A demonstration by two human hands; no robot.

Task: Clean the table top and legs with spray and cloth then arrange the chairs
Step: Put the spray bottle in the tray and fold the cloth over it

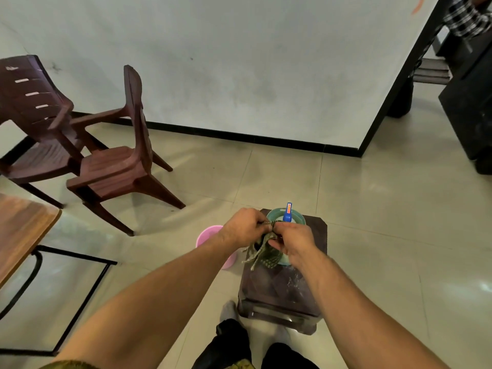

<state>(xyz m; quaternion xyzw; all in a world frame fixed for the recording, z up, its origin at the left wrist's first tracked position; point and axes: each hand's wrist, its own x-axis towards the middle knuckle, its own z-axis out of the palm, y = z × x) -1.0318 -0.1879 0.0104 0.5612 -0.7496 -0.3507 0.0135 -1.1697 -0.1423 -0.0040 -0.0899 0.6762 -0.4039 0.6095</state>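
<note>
A dark green checked cloth point(265, 251) hangs between both hands above a brown plastic stool point(279, 294). My left hand point(243, 226) pinches its top edge, and my right hand point(294, 241) grips it just beside. Behind the hands a blue spray bottle point(287, 213) stands in a green basin point(275, 214) on the stool. The wooden table top point(21, 230) with its black metal legs point(87, 291) is at the left edge. Two brown plastic chairs point(117, 161) stand against the wall at the left.
A pink basin point(207, 234) sits on the tiled floor left of the stool. My legs point(234, 339) show at the bottom. A wall corner point(372, 129) juts out at the right, with dark furniture point(468, 107) beyond it.
</note>
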